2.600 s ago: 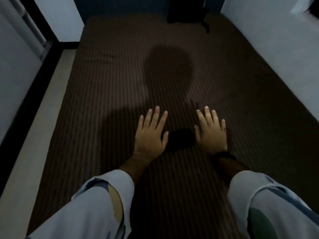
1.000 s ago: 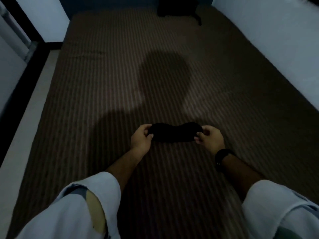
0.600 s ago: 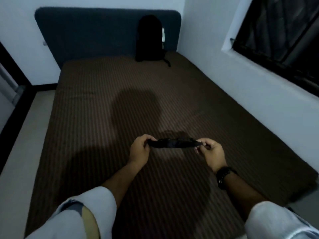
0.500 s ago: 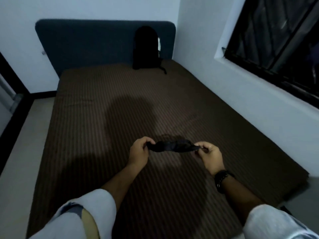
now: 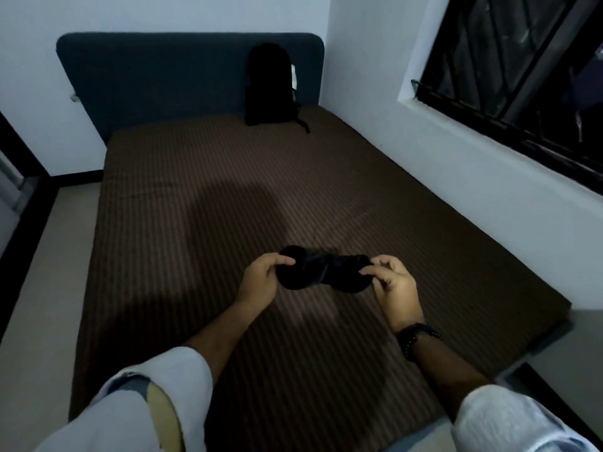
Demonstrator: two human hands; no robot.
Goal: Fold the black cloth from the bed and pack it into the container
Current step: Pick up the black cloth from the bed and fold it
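A small black cloth [image 5: 323, 270], folded into a narrow bundle, hangs in the air a little above the bed [image 5: 202, 203], which has a brown striped cover. My left hand [image 5: 264, 278] pinches its left end, and my right hand [image 5: 393, 287] pinches its right end with thumb and fingers. A black backpack [image 5: 269, 84] stands upright at the far end of the bed, leaning against the dark blue headboard [image 5: 156, 70].
A white wall [image 5: 424, 164] runs along the bed's right side under a dark barred window [image 5: 522, 60]. Pale floor [image 5: 45, 256] lies left of the bed, with a dark door frame at the far left. The bed's near right corner [image 5: 554, 318] meets the floor.
My hands went from pressing flat on the bed to gripping the cloth's ends and lifting it off the cover. My view has risen, so the headboard, backpack and window now show.
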